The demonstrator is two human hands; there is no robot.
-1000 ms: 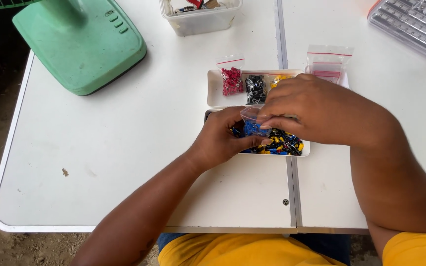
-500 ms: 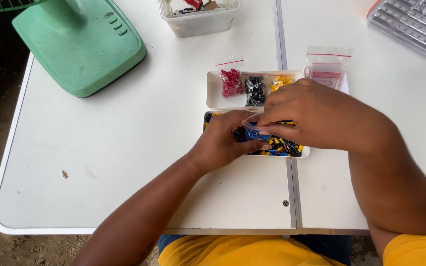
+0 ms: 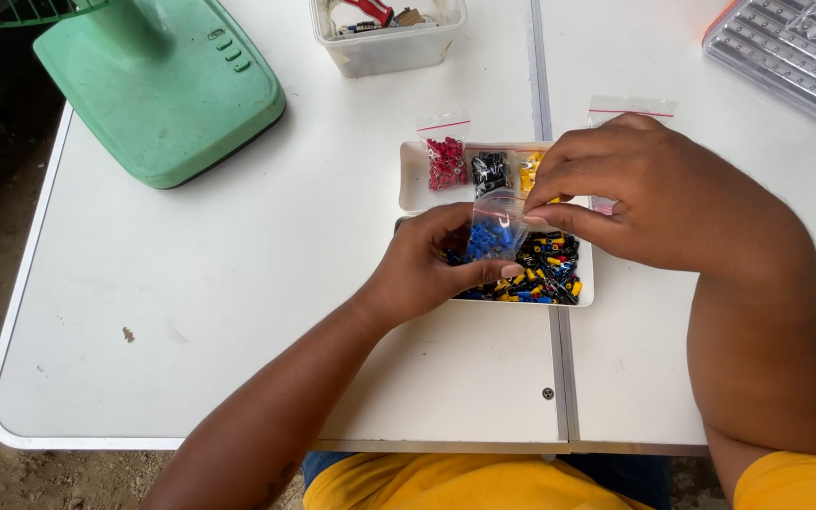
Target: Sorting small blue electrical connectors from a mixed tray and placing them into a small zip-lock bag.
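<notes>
Hands meet at frame centre over a white tray [image 3: 586,283] of mixed coloured connectors [image 3: 545,269]. Left hand [image 3: 427,264] cups a small clear bag of blue connectors [image 3: 493,231], thumb beneath it; right hand [image 3: 635,194] pinches the bag's top edge, fingers together. Bags of red connectors [image 3: 446,161] and black connectors [image 3: 491,172] lie just above; a green fan base [image 3: 162,90] sits upper left.

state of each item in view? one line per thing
small bag of blue pieces: held up over the tray, pinched by both hands
left hand: gripping bag
right hand: pinching bag's top
white tray: on table, holds sorted bags and loose mixed pieces
red-piece bag: lying in tray
clear tub: lidless
</notes>
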